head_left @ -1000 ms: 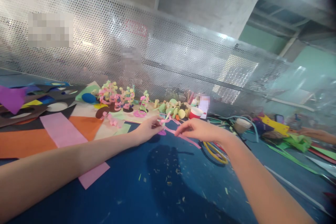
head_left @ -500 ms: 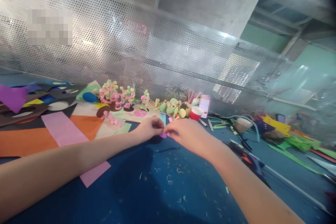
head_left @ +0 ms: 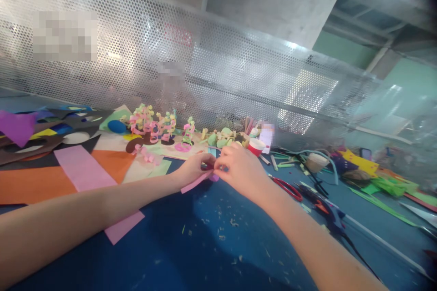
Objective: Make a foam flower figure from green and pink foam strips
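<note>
My left hand and my right hand meet over the blue table, fingertips pinched together on a thin pink paper strip. The strip's free end hangs down and to the left under my left hand. A small curled pink bit shows between the fingertips. Just beyond my hands stand several curled paper figures in pink, green and yellow.
Sheets of orange paper, pink paper and dark paper lie at the left. Red-handled scissors, a glue gun, a red cup and green scraps are at the right. A perforated metal screen stands behind the table.
My right hand came in from the right to meet my left hand. The pink strip, stretched to the right a second ago, now trails to the left below my left hand.
</note>
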`<move>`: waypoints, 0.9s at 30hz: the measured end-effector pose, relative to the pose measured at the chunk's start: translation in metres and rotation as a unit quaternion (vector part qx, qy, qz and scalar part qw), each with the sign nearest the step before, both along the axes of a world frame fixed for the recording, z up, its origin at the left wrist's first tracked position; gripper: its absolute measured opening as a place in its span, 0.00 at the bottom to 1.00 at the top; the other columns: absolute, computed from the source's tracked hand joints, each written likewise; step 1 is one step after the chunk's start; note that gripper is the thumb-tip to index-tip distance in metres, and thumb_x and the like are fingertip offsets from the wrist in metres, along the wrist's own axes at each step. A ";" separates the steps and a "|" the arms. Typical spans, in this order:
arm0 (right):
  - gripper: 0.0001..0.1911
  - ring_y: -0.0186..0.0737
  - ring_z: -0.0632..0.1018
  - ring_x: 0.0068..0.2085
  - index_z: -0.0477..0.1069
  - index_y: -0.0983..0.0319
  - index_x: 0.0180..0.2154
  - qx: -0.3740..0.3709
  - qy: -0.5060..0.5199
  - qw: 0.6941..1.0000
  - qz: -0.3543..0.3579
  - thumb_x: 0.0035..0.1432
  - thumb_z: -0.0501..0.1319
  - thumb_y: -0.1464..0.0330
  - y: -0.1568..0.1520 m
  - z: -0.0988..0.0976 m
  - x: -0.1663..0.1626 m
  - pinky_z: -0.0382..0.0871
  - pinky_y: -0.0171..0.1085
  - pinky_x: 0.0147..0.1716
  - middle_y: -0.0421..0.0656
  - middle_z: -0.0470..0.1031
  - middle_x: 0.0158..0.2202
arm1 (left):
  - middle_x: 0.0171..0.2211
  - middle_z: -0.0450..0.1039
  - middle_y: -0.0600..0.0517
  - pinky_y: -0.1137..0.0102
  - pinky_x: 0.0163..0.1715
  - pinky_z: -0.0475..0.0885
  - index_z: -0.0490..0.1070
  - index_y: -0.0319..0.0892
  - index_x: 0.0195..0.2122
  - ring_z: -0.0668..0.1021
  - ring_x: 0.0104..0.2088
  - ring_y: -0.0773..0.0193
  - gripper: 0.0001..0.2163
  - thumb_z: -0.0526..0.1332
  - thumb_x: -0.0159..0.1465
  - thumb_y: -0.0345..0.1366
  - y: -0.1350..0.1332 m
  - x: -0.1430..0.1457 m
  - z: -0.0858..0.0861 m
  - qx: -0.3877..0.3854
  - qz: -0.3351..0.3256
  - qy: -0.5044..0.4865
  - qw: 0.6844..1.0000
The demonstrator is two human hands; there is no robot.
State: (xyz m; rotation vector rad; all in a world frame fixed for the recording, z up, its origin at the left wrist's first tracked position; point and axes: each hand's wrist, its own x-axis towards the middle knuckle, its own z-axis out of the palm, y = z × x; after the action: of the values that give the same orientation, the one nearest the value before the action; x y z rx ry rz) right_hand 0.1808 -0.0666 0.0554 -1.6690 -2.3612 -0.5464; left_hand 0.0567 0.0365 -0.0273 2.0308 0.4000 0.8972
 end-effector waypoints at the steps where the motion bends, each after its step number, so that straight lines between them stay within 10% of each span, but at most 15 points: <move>1: 0.07 0.43 0.68 0.37 0.74 0.59 0.24 -0.009 0.030 1.000 0.002 0.51 0.61 0.66 0.000 0.001 0.002 0.57 0.37 0.29 0.44 0.71 0.26 | 0.33 0.71 0.52 0.69 0.35 0.68 0.68 0.41 0.33 0.74 0.35 0.63 0.08 0.61 0.51 0.31 -0.003 -0.001 0.001 0.011 -0.001 0.005 1.000; 6: 0.05 0.35 0.71 0.28 0.71 0.60 0.29 -0.156 0.243 0.957 -0.028 0.51 0.59 0.67 -0.001 0.007 0.017 0.61 0.34 0.26 0.40 0.74 0.26 | 0.33 0.73 0.51 0.71 0.31 0.67 0.62 0.41 0.40 0.74 0.32 0.65 0.14 0.60 0.53 0.31 -0.020 -0.002 0.006 0.049 -0.012 0.031 0.998; 15: 0.05 0.31 0.72 0.26 0.68 0.64 0.29 -0.312 0.572 0.759 -0.020 0.46 0.63 0.71 0.022 -0.015 0.044 0.63 0.32 0.28 0.38 0.72 0.23 | 0.33 0.75 0.51 0.69 0.33 0.68 0.53 0.44 0.39 0.76 0.33 0.64 0.18 0.62 0.52 0.30 -0.017 0.001 0.000 -0.062 -0.068 -0.002 0.996; 27: 0.11 0.26 0.67 0.23 0.71 0.64 0.29 -0.288 0.663 0.689 -0.050 0.43 0.67 0.67 0.032 -0.036 0.055 0.64 0.29 0.25 0.40 0.72 0.27 | 0.34 0.75 0.49 0.66 0.40 0.68 0.61 0.42 0.40 0.77 0.37 0.62 0.18 0.66 0.51 0.35 0.001 0.001 -0.002 -0.194 -0.071 -0.041 0.978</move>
State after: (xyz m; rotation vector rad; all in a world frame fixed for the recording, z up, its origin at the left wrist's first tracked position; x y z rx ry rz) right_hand 0.2362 -0.0348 0.0192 -1.4499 -1.2734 1.1795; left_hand 0.0579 0.0379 -0.0296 1.6368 0.3490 0.7460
